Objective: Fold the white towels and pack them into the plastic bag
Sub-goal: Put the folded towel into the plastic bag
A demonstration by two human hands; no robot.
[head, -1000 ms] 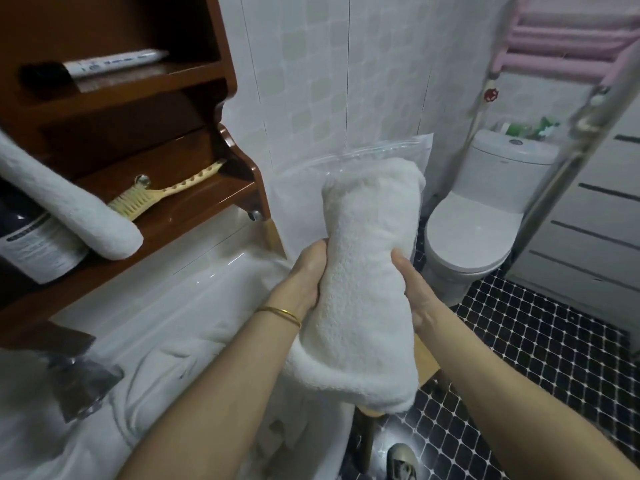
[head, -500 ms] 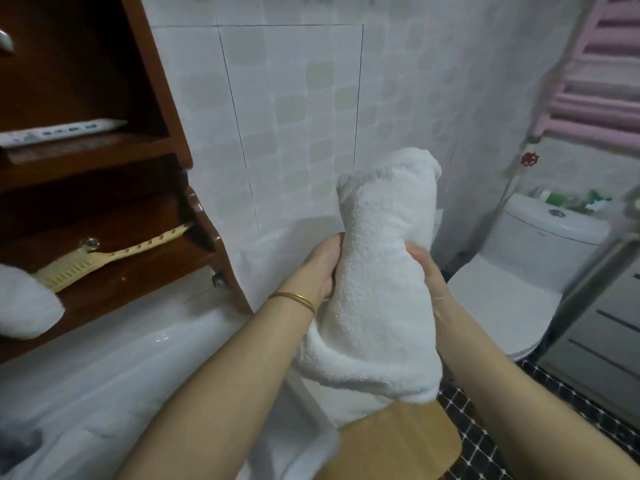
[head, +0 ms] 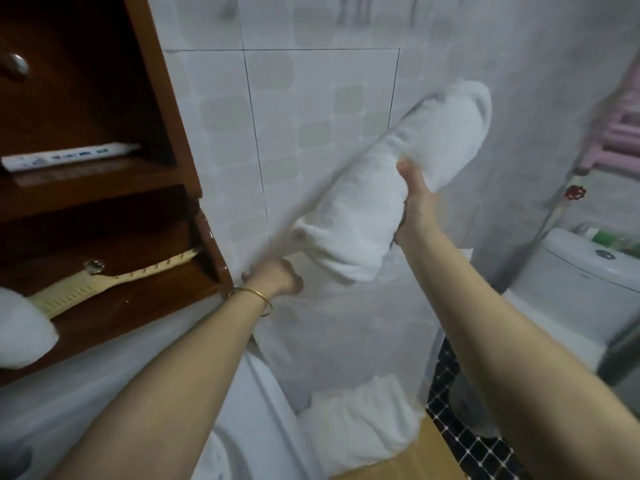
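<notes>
Tiled wall behind. Right hand grips rolled white towel, tilted, above plastic bag. Left hand pinches bag's top edge. 1 packed towel at bag bottom.

Two bare forearms, no sleeves, thin gold bangle on left wrist

My feed is dim and flat, with soft grey light that seems to fall from above, though I can't place the source. The wooden cabinet sinks into deep shadow inside, with one small gleam on its lacquered edge. Motion blur smears the rolled towel, the pink rack and the toilet. The plastic bag reads hazy. Straight lines bow near the frame's edges.
</notes>
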